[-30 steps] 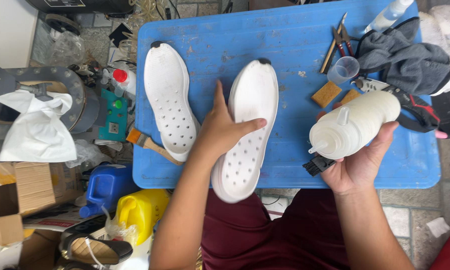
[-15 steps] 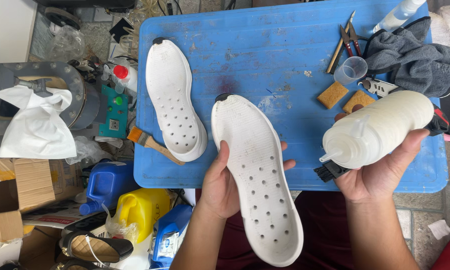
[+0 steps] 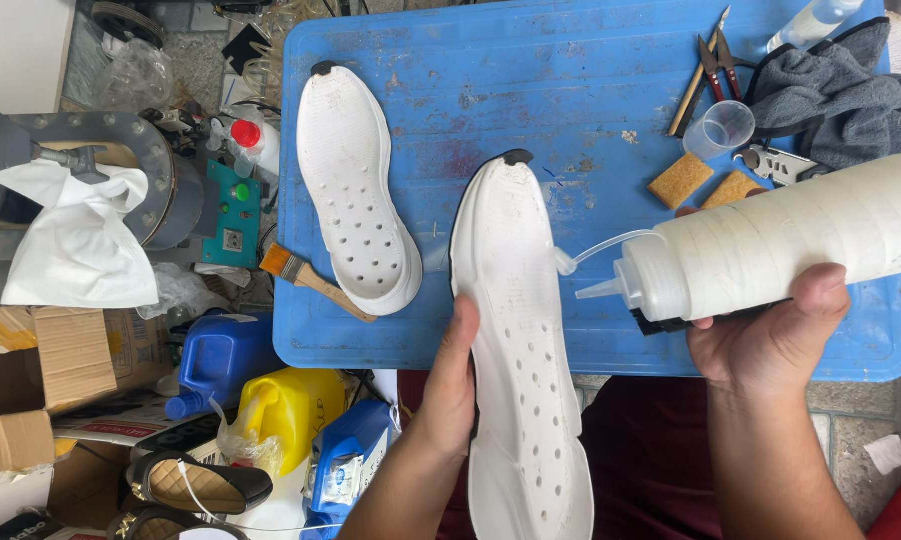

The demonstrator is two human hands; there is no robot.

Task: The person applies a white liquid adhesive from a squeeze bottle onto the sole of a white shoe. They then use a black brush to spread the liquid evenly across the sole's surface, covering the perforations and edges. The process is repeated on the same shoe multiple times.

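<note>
Blue worktop (image 3: 570, 80) carries a second white sole (image 3: 355, 190), laid flat, cavity up. Nearer sole (image 3: 525, 360) is held lifted and tilted by the closed left hand (image 3: 448, 385), likely to face the nozzle. Squeeze bottle (image 3: 790, 245) is gripped sideways in the right hand (image 3: 770, 335), its tip just beside the sole's edge.

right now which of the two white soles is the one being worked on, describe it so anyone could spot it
Start at the blue table: one white sole lies flat on its left part, untouched. The other sole juts over the table's near edge, gripped along its side by the left hand. Only this one has the squeeze bottle in the right hand with its nozzle right beside it.
</note>
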